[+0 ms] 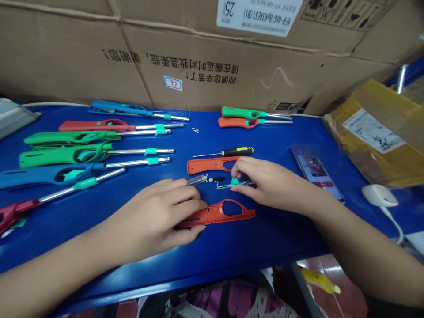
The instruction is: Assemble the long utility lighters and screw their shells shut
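Observation:
My left hand (168, 212) grips the left end of an orange lighter housing half (228, 211), which lies with its hollow side up. Between thumb and fingers of my right hand (255, 179) is a small green trigger piece (234, 181); the fingers are closed around it. Beside it runs a thin wire and a metal rod, partly hidden by the hand. A clear lighter fuel tank (198, 179) and a black igniter (217, 179) lie between my hands. Just behind them rests a second orange housing half (207, 165), its right end covered by my right hand.
A screwdriver (236, 152) lies behind the parts, with small pins (195, 130) farther back. Several long lighters (66, 157) line the left side; a green lighter (240, 113) and an orange lighter (236, 123) lie at the back. A phone (316, 170), white charger (379, 195) and cardboard boxes (374, 128) stand right.

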The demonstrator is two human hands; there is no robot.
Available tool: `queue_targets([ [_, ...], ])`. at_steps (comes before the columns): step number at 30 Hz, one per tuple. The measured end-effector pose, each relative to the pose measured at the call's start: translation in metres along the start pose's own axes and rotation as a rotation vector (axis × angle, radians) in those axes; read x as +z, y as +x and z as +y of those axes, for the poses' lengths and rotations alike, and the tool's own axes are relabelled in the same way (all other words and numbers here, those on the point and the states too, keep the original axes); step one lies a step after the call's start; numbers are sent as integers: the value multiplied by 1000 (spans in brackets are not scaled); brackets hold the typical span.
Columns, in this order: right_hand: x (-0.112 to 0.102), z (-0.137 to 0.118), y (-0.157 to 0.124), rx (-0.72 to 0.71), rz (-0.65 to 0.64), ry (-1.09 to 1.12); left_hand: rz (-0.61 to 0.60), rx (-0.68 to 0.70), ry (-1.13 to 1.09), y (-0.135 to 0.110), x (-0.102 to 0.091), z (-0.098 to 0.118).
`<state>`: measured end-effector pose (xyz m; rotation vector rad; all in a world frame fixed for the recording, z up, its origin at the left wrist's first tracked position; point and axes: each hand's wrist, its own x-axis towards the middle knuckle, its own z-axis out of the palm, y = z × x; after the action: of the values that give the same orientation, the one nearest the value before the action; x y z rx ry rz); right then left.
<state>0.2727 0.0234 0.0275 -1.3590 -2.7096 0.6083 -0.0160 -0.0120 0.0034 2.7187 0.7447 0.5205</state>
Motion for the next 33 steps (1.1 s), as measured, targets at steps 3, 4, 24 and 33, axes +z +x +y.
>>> queue_targets([
  [3,1,-3,0,2,22,-82,5,9,5,0,0,0],
  [4,1,-4,1,1,27,-116,5,10,6,-1,0,0],
  [24,14,-11,4,-65,47,-212,-10,10,14,0,1,-2],
  [33,16,-10,5,-112,91,-286,-6,6,12,0,1,-3],
])
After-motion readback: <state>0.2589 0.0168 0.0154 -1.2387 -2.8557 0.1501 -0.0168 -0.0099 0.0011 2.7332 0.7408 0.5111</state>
